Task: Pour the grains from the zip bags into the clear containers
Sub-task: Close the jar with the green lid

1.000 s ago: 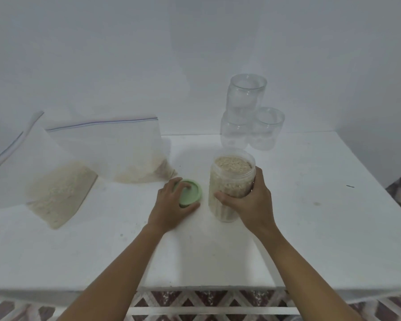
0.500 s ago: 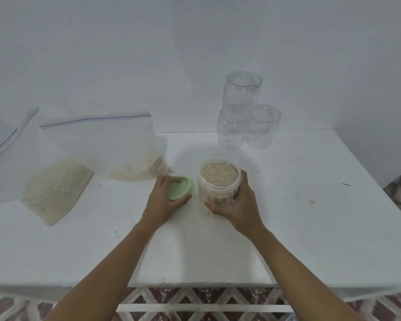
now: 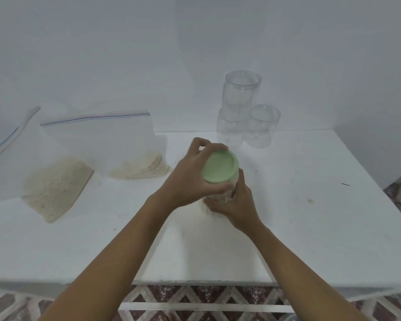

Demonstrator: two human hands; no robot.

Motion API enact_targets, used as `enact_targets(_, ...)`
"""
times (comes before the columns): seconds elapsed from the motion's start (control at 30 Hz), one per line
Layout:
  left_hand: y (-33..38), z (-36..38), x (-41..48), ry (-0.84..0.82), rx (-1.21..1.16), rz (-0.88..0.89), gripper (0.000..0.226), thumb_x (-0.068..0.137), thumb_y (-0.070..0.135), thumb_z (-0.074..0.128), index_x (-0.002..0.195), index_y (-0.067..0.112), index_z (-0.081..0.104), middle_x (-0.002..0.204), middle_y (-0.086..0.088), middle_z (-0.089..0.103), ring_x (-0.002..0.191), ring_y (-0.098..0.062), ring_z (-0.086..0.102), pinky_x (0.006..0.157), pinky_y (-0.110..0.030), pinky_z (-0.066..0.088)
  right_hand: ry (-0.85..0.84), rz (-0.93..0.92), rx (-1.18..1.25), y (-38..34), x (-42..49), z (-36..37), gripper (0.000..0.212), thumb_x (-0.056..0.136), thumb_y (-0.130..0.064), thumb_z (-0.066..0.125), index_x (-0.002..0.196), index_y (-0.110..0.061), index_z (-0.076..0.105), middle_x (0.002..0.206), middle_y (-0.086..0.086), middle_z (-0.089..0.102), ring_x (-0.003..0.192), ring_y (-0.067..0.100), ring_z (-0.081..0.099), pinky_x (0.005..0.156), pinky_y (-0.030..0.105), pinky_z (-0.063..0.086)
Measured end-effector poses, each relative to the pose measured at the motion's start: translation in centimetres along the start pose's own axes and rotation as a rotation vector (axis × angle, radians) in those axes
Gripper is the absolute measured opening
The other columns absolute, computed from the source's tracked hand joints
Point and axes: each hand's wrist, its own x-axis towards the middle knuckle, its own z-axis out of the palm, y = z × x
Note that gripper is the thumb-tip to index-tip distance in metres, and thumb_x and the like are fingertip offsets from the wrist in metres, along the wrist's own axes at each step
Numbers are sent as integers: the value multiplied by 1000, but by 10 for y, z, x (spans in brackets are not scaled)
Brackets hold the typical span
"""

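A clear container filled with grains point(image 3: 227, 195) stands mid-table, mostly hidden by my hands. A pale green lid point(image 3: 220, 166) sits on its mouth. My left hand point(image 3: 190, 174) grips the lid from the left, fingers curled around its rim. My right hand point(image 3: 234, 202) wraps the container's body from the right and front. Two zip bags with grains lean on the back wall: one at the far left point(image 3: 53, 186), one point(image 3: 116, 144) left of the container. Three empty clear containers are stacked at the back: an upper one point(image 3: 242, 93), a lower left one point(image 3: 229, 133) and a lower right one point(image 3: 263, 126).
The white table point(image 3: 310, 228) meets the wall at the back and ends close to me in a front edge. A small dark speck point(image 3: 345, 184) lies at the right. Patterned floor tiles point(image 3: 195, 295) show below the table's front edge.
My left hand lifted the green lid off the table and set it on top of the filled container. My right hand kept its hold on the container.
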Motion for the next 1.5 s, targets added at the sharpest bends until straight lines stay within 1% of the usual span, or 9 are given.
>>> enact_targets(0.17, 6, 6, 5, -37, 282, -21, 80, 75, 65, 74, 146, 42, 45, 127, 12, 34, 99, -11, 51, 84, -29, 48, -4, 5, 18, -1, 1, 1, 82, 69, -19, 93, 131, -36, 43, 108, -13, 71, 98, 6, 69, 72, 20, 56)
enact_targets(0.4, 25, 27, 5, 56, 863, -190, 95, 74, 84, 26, 143, 22, 46, 123, -7, 50, 107, -27, 53, 85, -40, 42, 12, -16, 3, 3, 7, 7, 90, 59, -18, 97, 130, -32, 44, 106, -15, 69, 94, 6, 68, 72, 26, 57)
enact_targets(0.63, 36, -40, 24, -533, 367, -167, 86, 78, 53, 75, 148, 62, 25, 163, 20, 18, 151, -10, 6, 117, -40, 15, -13, 3, 31, 0, 7, 5, 80, 67, -23, 94, 126, -39, 42, 106, -12, 70, 96, 3, 68, 69, 19, 55)
enact_targets(0.7, 41, -36, 27, -414, 570, -153, 91, 74, 75, 67, 152, 51, 27, 160, 8, 29, 146, -21, 27, 114, -41, 25, -19, -6, 10, 0, 10, 7, 78, 66, -26, 94, 125, -36, 43, 105, -12, 70, 95, 5, 69, 69, 21, 55)
enact_targets(0.8, 50, -23, 33, -257, 928, -204, 94, 70, 94, 47, 137, 27, 50, 117, 3, 47, 107, -24, 52, 95, -41, 37, -12, -14, -9, 2, 13, 9, 77, 65, -26, 95, 124, -32, 46, 103, -11, 70, 94, 8, 69, 71, 21, 55)
enact_targets(1.03, 38, -34, 42, -366, 683, -80, 55, 70, 65, 73, 109, 29, 60, 100, 5, 43, 78, -16, 53, 72, -31, 48, -43, -54, -28, 6, 20, 5, 83, 62, -30, 95, 126, -33, 43, 105, -12, 70, 95, 7, 69, 74, 25, 57)
enact_targets(1.17, 32, -37, 48, -396, 652, -40, 53, 68, 62, 78, 109, 33, 60, 100, 5, 41, 76, -11, 51, 68, -27, 44, -55, -58, -13, 7, 22, 5, 84, 60, -37, 95, 127, -34, 43, 106, -14, 70, 97, 6, 69, 79, 28, 59)
enact_targets(1.3, 24, -35, 47, -349, 572, -97, 76, 69, 52, 79, 139, 40, 53, 113, 3, 40, 95, -19, 52, 83, -33, 50, -157, -38, -61, 10, 33, -6, 90, 62, -46, 94, 135, -36, 42, 116, -15, 67, 105, 7, 66, 86, 30, 56)
enact_targets(1.5, 4, -32, 61, -265, 504, -130, 89, 71, 41, 80, 152, 36, 44, 123, 2, 38, 106, -23, 47, 93, -40, 51, -375, -17, -755, 55, 42, -37, 83, 93, -68, 50, 160, -32, 18, 167, -2, 21, 154, 18, 19, 125, 42, 16)
